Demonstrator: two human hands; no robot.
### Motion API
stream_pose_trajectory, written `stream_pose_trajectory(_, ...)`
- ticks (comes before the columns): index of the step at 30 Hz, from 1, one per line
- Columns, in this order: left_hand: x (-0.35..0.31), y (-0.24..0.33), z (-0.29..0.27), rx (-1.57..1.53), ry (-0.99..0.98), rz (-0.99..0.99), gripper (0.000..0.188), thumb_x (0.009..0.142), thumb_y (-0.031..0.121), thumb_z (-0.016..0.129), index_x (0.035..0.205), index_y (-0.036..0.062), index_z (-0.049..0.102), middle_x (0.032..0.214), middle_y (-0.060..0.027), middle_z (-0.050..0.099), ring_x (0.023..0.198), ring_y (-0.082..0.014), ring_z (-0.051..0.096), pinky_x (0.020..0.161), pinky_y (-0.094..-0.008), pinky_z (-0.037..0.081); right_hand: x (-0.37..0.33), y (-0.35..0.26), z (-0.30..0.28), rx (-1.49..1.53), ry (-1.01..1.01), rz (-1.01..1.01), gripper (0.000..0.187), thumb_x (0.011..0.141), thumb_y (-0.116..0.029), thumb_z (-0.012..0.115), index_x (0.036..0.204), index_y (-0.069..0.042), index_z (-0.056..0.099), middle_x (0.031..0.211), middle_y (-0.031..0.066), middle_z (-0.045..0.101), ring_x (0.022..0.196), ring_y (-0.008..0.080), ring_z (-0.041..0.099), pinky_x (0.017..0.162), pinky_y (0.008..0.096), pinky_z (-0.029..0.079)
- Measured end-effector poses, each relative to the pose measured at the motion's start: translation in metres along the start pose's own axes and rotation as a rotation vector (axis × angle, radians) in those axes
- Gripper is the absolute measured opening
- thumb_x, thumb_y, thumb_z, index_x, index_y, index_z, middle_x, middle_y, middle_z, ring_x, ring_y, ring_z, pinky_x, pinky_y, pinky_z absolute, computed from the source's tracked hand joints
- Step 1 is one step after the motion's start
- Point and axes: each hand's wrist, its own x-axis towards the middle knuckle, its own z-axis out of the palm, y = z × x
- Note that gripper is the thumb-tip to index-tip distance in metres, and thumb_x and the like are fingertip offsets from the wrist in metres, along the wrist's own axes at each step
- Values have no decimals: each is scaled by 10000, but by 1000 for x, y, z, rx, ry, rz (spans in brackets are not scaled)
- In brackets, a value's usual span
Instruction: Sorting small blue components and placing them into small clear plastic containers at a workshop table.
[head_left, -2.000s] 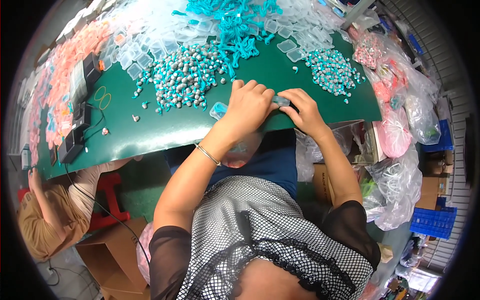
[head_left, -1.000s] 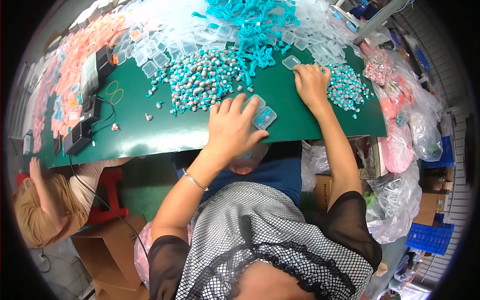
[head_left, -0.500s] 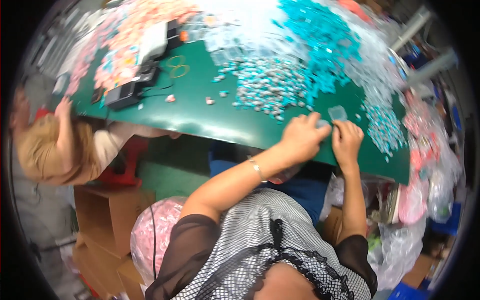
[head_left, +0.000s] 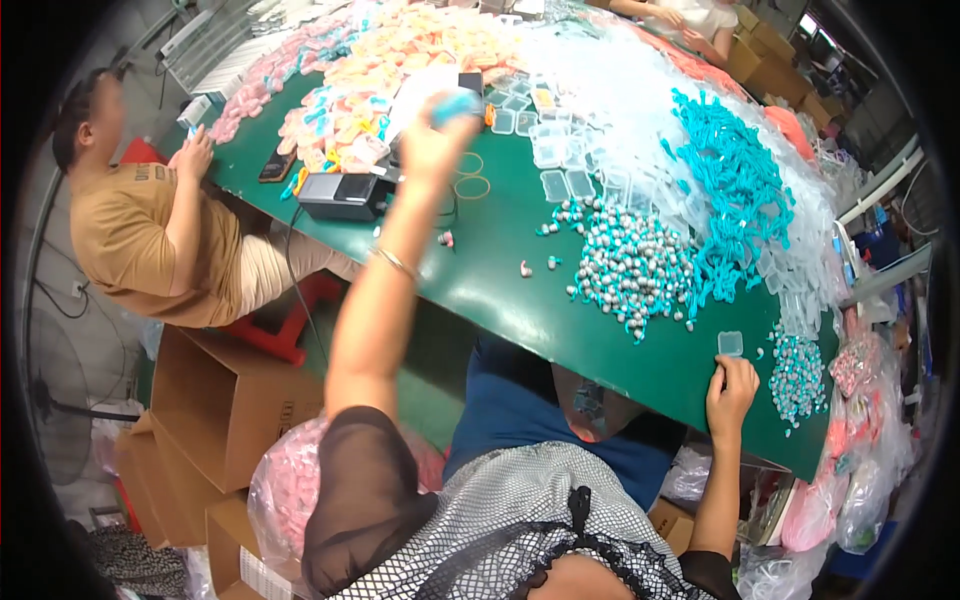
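My left hand is raised over the far left of the table, its fingers closed on a small teal-filled plastic case, smeared by motion. Below that hand sits a black device with a cable. At the right, the fingertips of my right hand pinch the near edge of a small clear plastic box lying on the green table. Beside that hand is a small heap of teal and grey earplug-like pieces. A larger heap of the same pieces lies mid-table.
Teal strips and clear boxes are piled behind the heaps. Peach-coloured packets cover the far left. A co-worker in a brown shirt sits at the left, another person at the far side. Cardboard boxes stand on the floor.
My left hand has swung away from beside my right hand, up and to the left, carrying the small case. My right hand stays by the clear box. The whole view has shifted.
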Motion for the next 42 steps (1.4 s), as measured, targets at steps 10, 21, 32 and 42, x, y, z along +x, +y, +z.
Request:
stream_pose_trajectory(10,207,-112,-194,622,425,-11,639,764,279,729,1306,-14,558,1156,-211,656,1005,-254,646,890,-324,492,7,0,2,31,-25,-17,143,805,32,593,931,-30,621,876,121,589,874,318,567,840,424,416)
stream_pose_trajectory(21,18,2,-13,337,-61,395,172,887,50,614,1025,1,706,933,-59,687,901,-157,637,828,-309,506,13,-7,3,52,90,-64,135,781,-29,663,907,-76,652,816,84,609,807,276,599,763,398,406)
stream_pose_trajectory(32,-204,18,169,706,-625,733,147,715,147,763,851,154,707,847,-14,607,862,-236,570,767,-413,383,1,-26,-11,255,-31,58,108,822,-94,676,927,-76,659,808,78,652,757,281,636,740,398,454)
stream_pose_trajectory(42,-236,3,218,811,-668,855,98,697,173,734,774,134,688,783,-40,607,819,-234,580,740,-412,378,22,47,-17,108,144,267,106,837,-123,659,931,-90,694,829,85,672,715,246,644,664,392,471)
